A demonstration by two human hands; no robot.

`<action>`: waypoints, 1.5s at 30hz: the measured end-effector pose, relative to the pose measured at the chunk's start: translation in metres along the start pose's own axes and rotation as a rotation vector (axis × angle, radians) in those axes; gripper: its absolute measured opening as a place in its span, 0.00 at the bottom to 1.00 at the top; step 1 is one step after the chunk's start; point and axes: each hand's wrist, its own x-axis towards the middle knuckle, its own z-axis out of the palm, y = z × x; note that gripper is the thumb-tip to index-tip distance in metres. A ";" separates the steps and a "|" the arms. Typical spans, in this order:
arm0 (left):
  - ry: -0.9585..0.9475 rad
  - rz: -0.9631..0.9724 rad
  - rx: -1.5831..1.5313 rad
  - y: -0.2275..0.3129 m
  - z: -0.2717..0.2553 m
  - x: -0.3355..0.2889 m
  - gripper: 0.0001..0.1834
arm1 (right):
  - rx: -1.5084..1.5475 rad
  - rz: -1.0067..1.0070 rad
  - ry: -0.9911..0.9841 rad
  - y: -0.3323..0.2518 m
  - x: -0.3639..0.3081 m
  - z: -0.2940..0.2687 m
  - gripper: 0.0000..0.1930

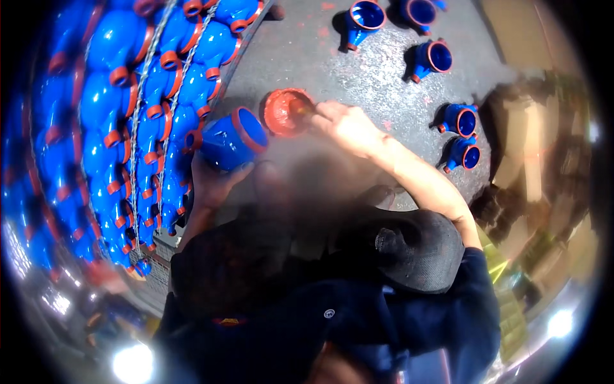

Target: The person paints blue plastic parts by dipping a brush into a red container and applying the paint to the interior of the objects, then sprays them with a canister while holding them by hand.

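Note:
My left hand (214, 182) is closed around the underside of a blue pipe fitting (224, 142), its thumb along the lower side. The fitting is tilted, with its wide red-rimmed mouth facing right and a smaller red-ended outlet at its left. Right beside that mouth sits a round pot of red paint (279, 114), smeared red inside. Over the pot's right side, my right hand (345, 127) has its fingers pinched on what looks like a paintbrush (298, 110). The brush's tip is down in the pot, and most of the handle is hidden by the fingers.
Racked rows of blue fittings with red ends (112, 96) fill the left, with chains (144, 70) hanging across them. Several more fittings (440, 56) stand on the grey, paint-spotted surface (377, 77) at the back and right. Brown cardboard (521, 141) lies at far right.

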 end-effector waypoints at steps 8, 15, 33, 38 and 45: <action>-0.154 0.105 0.212 0.035 0.070 0.070 0.43 | -0.096 0.548 0.014 0.037 -0.078 -0.066 0.15; -0.200 0.360 0.376 0.058 0.142 0.088 0.47 | 0.082 0.638 0.368 0.049 -0.115 -0.047 0.18; -0.140 0.568 0.426 0.048 0.160 0.095 0.51 | 0.319 0.453 0.869 -0.027 -0.107 -0.126 0.11; -0.131 0.712 0.442 0.043 0.158 0.093 0.50 | 0.285 0.438 0.755 -0.034 -0.095 -0.139 0.13; -0.160 0.830 0.417 0.051 0.158 0.091 0.49 | 0.211 0.434 0.667 -0.042 -0.084 -0.149 0.13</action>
